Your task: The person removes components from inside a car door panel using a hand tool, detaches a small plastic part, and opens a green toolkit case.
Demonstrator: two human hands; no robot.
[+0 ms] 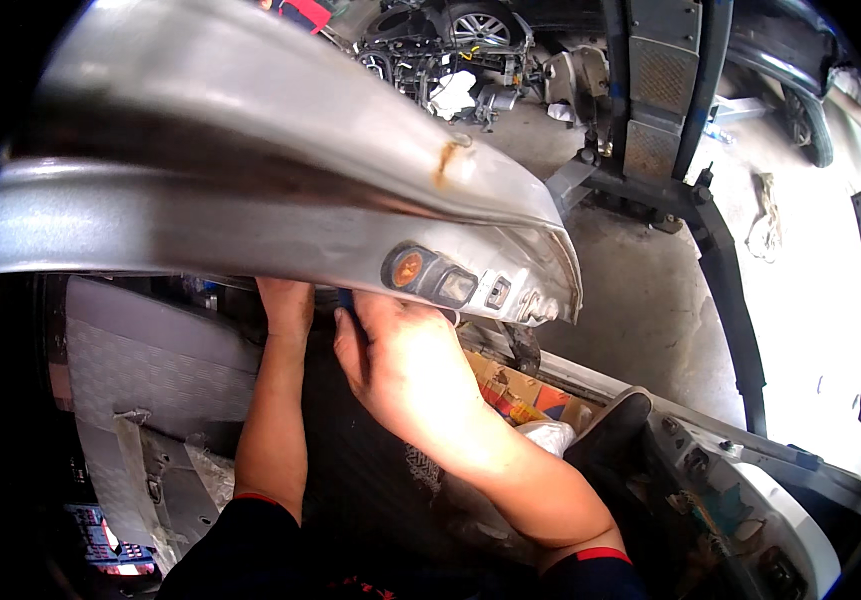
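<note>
A bare silver metal panel (200, 230) crosses the upper left, with a rust mark, a dark rubber fitting (432, 276) bearing an orange-brown patch, and bolt fittings near its right end. My left hand (285, 305) reaches up to its lower edge, fingers hidden behind it. Just to the right, my right hand (395, 355) is curled beneath that edge around a dark blue object (345, 298), mostly hidden, perhaps a tool handle.
Below are a grey fabric seat (160, 350), a cardboard box (512, 390) and a car sill (810, 475). A dark lift post with arm (720, 270) stands right. Behind lie wheels (480, 30) and dismantled car parts (410, 65).
</note>
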